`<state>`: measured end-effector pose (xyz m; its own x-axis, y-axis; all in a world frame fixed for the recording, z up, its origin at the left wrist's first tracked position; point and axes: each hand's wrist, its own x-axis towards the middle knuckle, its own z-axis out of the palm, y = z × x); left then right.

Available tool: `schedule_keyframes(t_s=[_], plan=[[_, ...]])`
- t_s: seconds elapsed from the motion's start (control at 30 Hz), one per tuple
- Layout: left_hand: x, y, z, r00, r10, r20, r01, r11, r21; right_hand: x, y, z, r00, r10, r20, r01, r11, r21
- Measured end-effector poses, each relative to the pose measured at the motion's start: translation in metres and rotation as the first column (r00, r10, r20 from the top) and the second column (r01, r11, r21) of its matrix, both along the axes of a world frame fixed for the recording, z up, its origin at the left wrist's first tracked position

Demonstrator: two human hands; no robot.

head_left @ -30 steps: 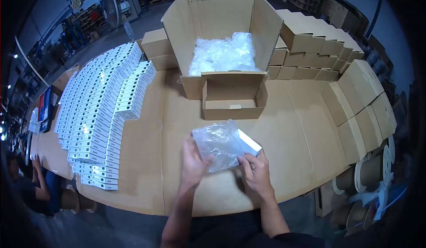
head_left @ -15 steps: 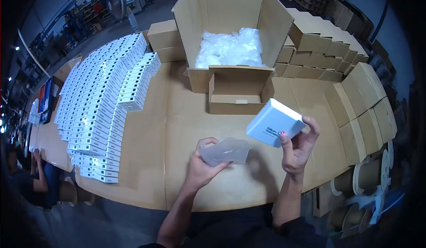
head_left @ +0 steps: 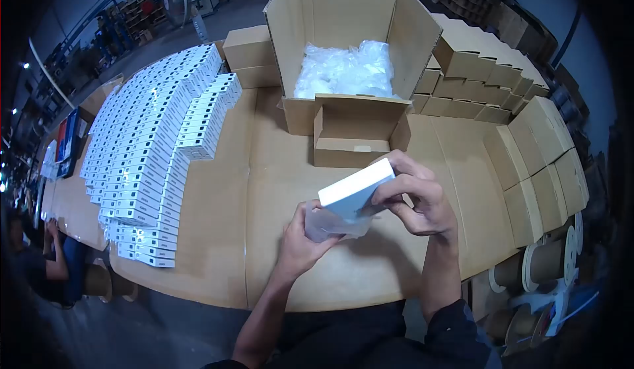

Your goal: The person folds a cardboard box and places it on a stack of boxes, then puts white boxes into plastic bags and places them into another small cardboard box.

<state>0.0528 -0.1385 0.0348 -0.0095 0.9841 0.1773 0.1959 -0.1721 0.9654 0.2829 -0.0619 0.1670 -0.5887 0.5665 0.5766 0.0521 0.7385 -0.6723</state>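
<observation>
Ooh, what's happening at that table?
Someone's right hand holds a white box tilted over a plastic bag in their left hand. The box's lower end meets the bag; how far inside is hard to see. Stacked white boxes stand to the left, and a small open carton sits ahead.

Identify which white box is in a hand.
The white box in the right hand, its lower end at the plastic bag in the left hand. The other white boxes sit stacked on the left of the table.

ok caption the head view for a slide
Right hand holding a box at the mouth of a bag in the left hand
</observation>
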Motion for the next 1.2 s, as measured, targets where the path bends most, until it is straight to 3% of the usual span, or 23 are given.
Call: schedule_keyframes(t_s=[0.1,0.13,0.2,0.33,0.47,0.67,0.87,0.93,1.03,1.07,1.2], plan=[[0.004,0.002,-0.005,0.999,0.049,0.021,-0.049,0.999,0.018,-0.004,0.002,0.002,0.999,0.012,0.049,-0.010,0.999,-0.036],[0.007,0.004,-0.011,0.996,0.055,0.068,-0.061,0.993,0.099,-0.008,0.001,0.002,0.998,0.000,0.058,0.002,0.999,-0.037],[0.007,0.001,-0.012,0.996,0.079,0.047,-0.081,0.996,0.043,-0.015,-0.001,-0.002,0.997,-0.038,0.069,0.039,0.999,-0.014],[0.007,0.001,-0.010,0.993,0.111,0.048,-0.112,0.993,0.027,-0.030,-0.006,-0.015,0.985,-0.171,-0.010,0.168,0.977,-0.134],[0.004,0.004,-0.015,0.983,0.068,0.170,-0.068,0.998,-0.007,-0.029,-0.007,-0.024,0.993,-0.119,0.011,0.117,0.953,-0.281],[0.003,0.003,-0.014,0.959,-0.006,0.284,0.015,0.999,-0.029,-0.031,-0.007,-0.050,0.971,-0.158,-0.180,0.045,0.858,-0.511],[0.004,-0.002,-0.011,0.828,-0.070,0.556,0.107,0.994,-0.034,-0.026,-0.008,-0.067,0.989,-0.096,-0.110,0.023,0.846,-0.533],[0.003,-0.001,-0.030,0.796,0.016,0.605,0.068,0.991,-0.115,-0.022,-0.011,-0.069,0.994,-0.043,-0.097,-0.020,0.822,-0.569],[0.009,-0.001,-0.040,0.785,0.102,0.611,-0.012,0.989,-0.150,-0.039,-0.024,-0.079,0.851,-0.237,-0.468,-0.171,0.719,-0.673],[0.012,0.000,-0.040,0.788,0.123,0.604,-0.043,0.989,-0.145,-0.038,-0.029,-0.086,0.795,-0.340,-0.502,-0.172,0.667,-0.725],[0.014,0.002,-0.043,0.790,0.129,0.600,-0.077,0.991,-0.112,-0.037,-0.042,-0.130,0.763,-0.514,-0.391,-0.126,0.475,-0.871]])
